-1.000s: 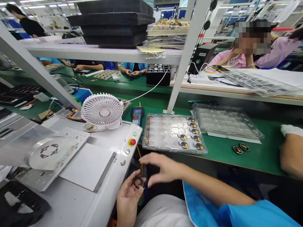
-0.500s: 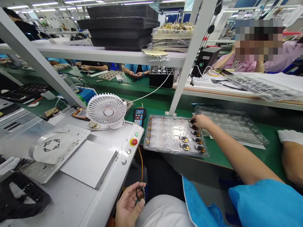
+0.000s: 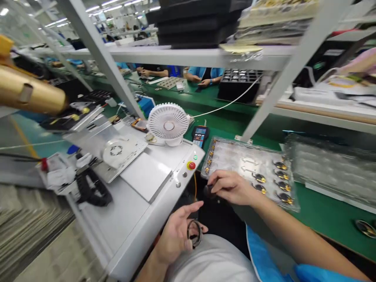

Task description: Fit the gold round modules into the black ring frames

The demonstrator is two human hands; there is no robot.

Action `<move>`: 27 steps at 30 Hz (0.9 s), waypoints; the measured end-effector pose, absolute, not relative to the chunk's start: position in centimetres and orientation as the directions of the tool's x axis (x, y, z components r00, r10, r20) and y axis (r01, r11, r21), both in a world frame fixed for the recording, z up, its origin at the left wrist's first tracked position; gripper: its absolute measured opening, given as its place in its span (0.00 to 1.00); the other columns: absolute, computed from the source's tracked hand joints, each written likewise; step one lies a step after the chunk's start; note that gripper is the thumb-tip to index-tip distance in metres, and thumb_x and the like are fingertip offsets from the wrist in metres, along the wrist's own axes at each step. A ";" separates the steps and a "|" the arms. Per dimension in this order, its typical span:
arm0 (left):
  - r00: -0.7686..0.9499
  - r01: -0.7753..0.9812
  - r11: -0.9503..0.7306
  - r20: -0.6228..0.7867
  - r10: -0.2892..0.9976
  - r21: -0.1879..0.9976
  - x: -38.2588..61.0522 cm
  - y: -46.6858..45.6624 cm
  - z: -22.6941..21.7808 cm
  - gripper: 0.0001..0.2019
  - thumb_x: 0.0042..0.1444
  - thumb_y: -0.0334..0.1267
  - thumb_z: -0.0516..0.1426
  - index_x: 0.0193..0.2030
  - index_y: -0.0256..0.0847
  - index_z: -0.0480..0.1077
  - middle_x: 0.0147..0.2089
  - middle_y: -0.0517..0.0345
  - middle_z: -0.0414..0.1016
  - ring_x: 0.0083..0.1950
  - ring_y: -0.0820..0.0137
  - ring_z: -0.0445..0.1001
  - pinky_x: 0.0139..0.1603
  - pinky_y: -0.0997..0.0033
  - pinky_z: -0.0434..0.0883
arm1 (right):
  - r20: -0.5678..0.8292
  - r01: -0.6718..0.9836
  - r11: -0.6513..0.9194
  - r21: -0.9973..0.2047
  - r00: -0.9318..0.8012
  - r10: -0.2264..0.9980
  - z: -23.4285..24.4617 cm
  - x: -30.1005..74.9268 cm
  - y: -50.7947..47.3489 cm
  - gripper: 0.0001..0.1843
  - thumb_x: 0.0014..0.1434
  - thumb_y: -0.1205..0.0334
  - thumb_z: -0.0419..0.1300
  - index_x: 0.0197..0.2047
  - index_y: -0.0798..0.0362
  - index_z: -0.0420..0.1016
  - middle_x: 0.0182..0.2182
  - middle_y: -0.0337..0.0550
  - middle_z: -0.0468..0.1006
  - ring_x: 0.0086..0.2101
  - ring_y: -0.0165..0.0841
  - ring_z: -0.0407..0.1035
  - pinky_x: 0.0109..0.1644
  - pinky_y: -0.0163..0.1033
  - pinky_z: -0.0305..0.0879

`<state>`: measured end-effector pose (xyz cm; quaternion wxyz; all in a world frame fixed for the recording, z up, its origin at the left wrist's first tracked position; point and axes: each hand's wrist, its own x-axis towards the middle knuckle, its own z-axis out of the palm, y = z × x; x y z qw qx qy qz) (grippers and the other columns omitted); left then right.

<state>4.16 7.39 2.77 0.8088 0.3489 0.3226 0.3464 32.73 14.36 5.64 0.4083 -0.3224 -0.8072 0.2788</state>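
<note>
Black oval ring sits in the left hand, standing on edge and slightly tilted, with its long axis running roughly up and down in the head view. The thumb and palm side of the hand appear to hold it, while the upper fingers spread wide, pointing up and to the right, clear of the ring. How firmly it is gripped is hard to tell from this view.

The right hand reaches in from the lower right, its fingers curled narrowly around a small dark part. Only the end of that part shows beyond the fingertips. The ring lies below and slightly to the left of this part, near it but not touching, with open space between the two hands.

The right hand is the nearer one to the clear plastic tray, and it overlaps the tray's near edge in view. Round black-and-gold parts sit in a double row along the tray's far right side, with smaller gold-edged pieces along its left side.

The left hand is nearer to the white machine housing, which carries a red emergency-stop button. A second clear tray rests on the green counter just beside the first.
</note>
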 end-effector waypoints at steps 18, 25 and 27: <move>0.338 -0.591 0.309 -0.119 0.934 0.745 1.6 5.6 3.2 0.51 0.37 0.45 0.79 0.70 0.44 0.68 0.46 0.49 0.84 0.48 0.67 0.82 0.49 0.77 0.73 | 0.129 -0.093 0.106 -0.990 -0.288 0.949 2.9 21.2 12.8 0.17 0.68 0.58 0.64 0.58 0.52 0.78 0.41 0.49 0.82 0.34 0.35 0.79 0.38 0.40 0.80; 0.335 -0.611 0.278 -0.076 0.939 0.741 3.4 5.1 2.4 0.51 0.35 0.48 0.79 0.69 0.48 0.68 0.49 0.49 0.81 0.48 0.67 0.82 0.48 0.75 0.75 | 0.376 0.090 0.383 -0.919 -0.086 0.923 2.8 20.3 12.0 0.12 0.65 0.65 0.66 0.51 0.50 0.85 0.37 0.46 0.83 0.32 0.34 0.78 0.33 0.37 0.77; 0.330 -0.600 0.267 -0.070 0.941 0.754 3.3 5.1 2.2 0.51 0.36 0.48 0.79 0.69 0.51 0.68 0.61 0.45 0.76 0.47 0.66 0.82 0.45 0.75 0.76 | 0.447 0.114 0.456 -0.882 -0.098 0.889 3.0 20.6 12.2 0.11 0.65 0.69 0.66 0.49 0.50 0.85 0.38 0.46 0.83 0.31 0.33 0.78 0.32 0.35 0.77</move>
